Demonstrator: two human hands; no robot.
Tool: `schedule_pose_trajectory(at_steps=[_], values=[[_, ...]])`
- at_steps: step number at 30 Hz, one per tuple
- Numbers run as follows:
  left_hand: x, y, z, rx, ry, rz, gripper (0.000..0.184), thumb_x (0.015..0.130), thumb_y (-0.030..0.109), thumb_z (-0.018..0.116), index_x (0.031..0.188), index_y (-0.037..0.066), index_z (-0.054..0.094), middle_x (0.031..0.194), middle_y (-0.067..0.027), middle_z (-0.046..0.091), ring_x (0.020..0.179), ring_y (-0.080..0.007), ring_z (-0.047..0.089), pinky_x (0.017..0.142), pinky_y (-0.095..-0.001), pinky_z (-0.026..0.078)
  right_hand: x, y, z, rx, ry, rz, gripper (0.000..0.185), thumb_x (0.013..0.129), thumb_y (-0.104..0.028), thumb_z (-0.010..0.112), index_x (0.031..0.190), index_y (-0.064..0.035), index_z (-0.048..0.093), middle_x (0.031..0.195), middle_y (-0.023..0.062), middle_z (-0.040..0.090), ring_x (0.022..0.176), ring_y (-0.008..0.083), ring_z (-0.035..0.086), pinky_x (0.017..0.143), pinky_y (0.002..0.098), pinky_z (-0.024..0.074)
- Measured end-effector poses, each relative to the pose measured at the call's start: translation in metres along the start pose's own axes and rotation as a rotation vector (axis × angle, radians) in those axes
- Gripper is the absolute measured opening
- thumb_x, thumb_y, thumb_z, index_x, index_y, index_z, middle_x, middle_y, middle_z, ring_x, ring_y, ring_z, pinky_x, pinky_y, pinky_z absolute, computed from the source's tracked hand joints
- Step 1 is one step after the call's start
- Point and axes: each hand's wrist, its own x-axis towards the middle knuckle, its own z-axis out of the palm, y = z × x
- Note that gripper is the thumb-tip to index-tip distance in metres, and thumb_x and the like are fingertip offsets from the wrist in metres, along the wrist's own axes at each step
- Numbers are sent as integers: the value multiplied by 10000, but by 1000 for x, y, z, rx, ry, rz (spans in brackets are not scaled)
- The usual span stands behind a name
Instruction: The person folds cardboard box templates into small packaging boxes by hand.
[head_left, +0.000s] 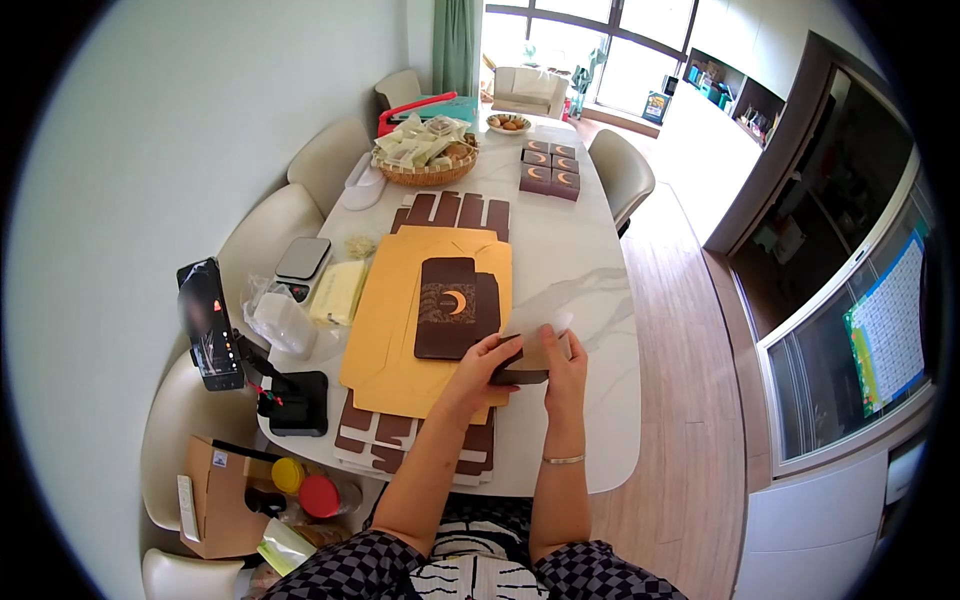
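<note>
Watching from afar, I have the marble-patterned table [595, 420] stretching ahead. Gold cardboard sheets [378, 350] lie flat on it, likely so the brown crescent-printed blanks [440, 335] on top sit within easy reach. Crescent-marked boxes [550, 182] stand grouped farther off, apparently clear of the hands. Left hand [485, 364] and right hand [566, 365] are close together, both clamped on a partly folded brown carton [528, 377], seemingly gripped from opposite sides to steady its walls.

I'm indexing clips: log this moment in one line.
left hand: holds box | right hand: holds box | nearby: dark carton atop golden cardboard
</note>
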Motion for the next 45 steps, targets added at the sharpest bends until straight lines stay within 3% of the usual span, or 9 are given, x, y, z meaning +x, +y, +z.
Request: schedule_pose_trajectory(at_steps=[8, 16, 23, 28, 30, 36, 41, 43, 45], values=[[1, -1, 2, 8, 50, -32, 285, 878, 323, 606, 1102, 145, 595, 1066, -11, 593, 1002, -168, 567, 735, -384, 531, -1, 1, 4, -48, 2, -25, 331, 863, -299, 736, 980, -4, 643, 893, 13, 635, 809, 83, 547, 732, 233, 442], [0, -4, -1, -74, 130, -32, 327, 879, 344, 529, 1147, 158, 556, 1098, -28, 561, 1036, -192, 544, 729, -394, 522, -3, 4, 9, -271, -35, -191, 234, 931, -172, 642, 1063, 20, 621, 915, 26, 649, 803, 74, 555, 707, 223, 446], [-6, 3, 8, 1, 124, 2, 455, 886, 503, 565, 1169, 147, 561, 1108, -26, 576, 1019, -156, 549, 737, -374, 503, -1, 9, 0, -444, 29, -98, 298, 968, -194, 561, 1132, 49, 616, 980, 34, 653, 882, 82, 559, 782, 221, 445], [12, -15, 1, 81, 55, 246, 512, 894, 514, 604, 1198, 106, 553, 1092, -33, 596, 979, -129, 557, 721, -318, 498, 7, 20, -11, -328, 75, -144, 308, 978, -217, 549, 1109, 51, 626, 937, 29, 659, 812, 71, 554, 702, 213, 441], [10, -14, 3, 222, 167, 379, 434, 916, 416, 617, 1183, 80, 553, 1065, -32, 605, 955, -106, 564, 713, -301, 497, 8, 20, -14, -312, 79, -148, 313, 978, -207, 544, 1126, 59, 620, 934, 41, 665, 813, 79, 560, 709, 228, 456], [2, -4, 3, 57, 76, 67, 349, 920, 377, 605, 1122, 96, 558, 1013, -17, 621, 922, -105, 603, 665, -323, 545, 5, 18, -12, -252, 59, -117, 336, 987, -212, 525, 1158, 66, 606, 968, 61, 670, 846, 102, 582, 746, 253, 477], [-3, 0, 5, -76, 69, 72, 296, 918, 333, 590, 1113, 113, 560, 1026, -9, 624, 907, -120, 613, 654, -343, 559, 2, 9, -11, 50, -40, -126, 360, 988, -256, 527, 1170, 48, 593, 1069, 66, 642, 959, 137, 591, 839, 276, 471], [-2, 0, 5, -77, 66, 79, 284, 917, 319, 586, 1115, 117, 562, 1029, -4, 624, 910, -121, 611, 655, -341, 557, 3, 1, -10, 301, 20, 75, 356, 990, -253, 517, 1178, 40, 591, 1111, 80, 634, 1029, 169, 586, 896, 306, 457], [4, -6, 2, -8, 76, 57, 284, 920, 329, 579, 1112, 120, 571, 1023, 5, 624, 916, -125, 609, 653, -343, 554, 2, 2, -12, 219, 7, 76, 337, 990, -236, 515, 1172, 36, 595, 1109, 79, 636, 1028, 167, 587, 895, 306, 457]])
